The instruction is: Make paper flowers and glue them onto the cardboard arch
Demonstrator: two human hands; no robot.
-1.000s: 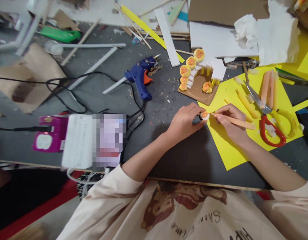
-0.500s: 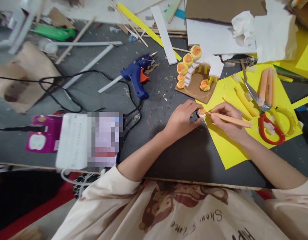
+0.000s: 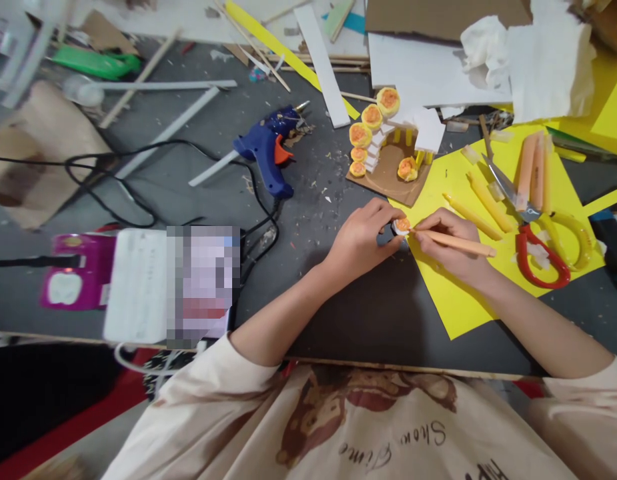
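Between thumb and fingers my left hand pinches a small round piece, orange on top and white at the side. My right hand grips an orange marker pen, its tip touching or very near the piece's right edge. Just beyond my hands stands a cardboard model with white steps. Yellow-and-orange round pieces run up along its left side, and another sits on its base. Under my right hand lies a yellow sheet.
Scissors with red and yellow handles and several markers lie on the yellow sheet. A blue glue gun rests left of the model, its cord looping leftward. A white box and a purple charger are at left. White board lies behind.
The whole view has shifted slightly, so things on the left appear a little further left. The marker has tilted slightly at the small piece; both hands keep their hold.
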